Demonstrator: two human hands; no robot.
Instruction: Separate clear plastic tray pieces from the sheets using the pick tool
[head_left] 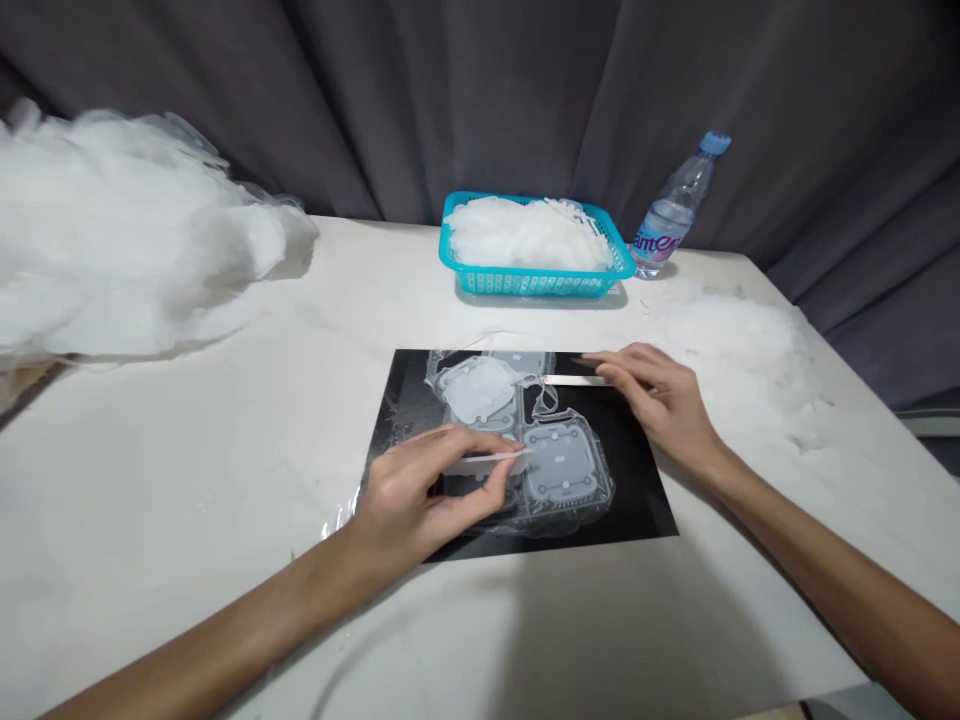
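On a black mat (637, 505) lies a thin clear molded plastic sheet (559, 465) with rounded-square panels. My left hand (427, 490) is over the mat's left side, pinching a thin translucent white plastic piece (487, 460) by its edge between thumb and fingertips. My right hand (652, 395) is at the mat's right edge, its thumb and fingers closed on a slim, flat white stick-like tool (574, 380) that points left. The tool's tip is beside a curled scrap of clear film (547, 400). Another loose white rounded piece (476, 388) rests on the sheet's upper left.
A blue plastic basket (536, 282) full of white pieces stands at the back, with a water bottle (666, 225) to its right. A large heap of white translucent film (127, 230) is on the left. Thin white scraps (757, 350) are spread at the right.
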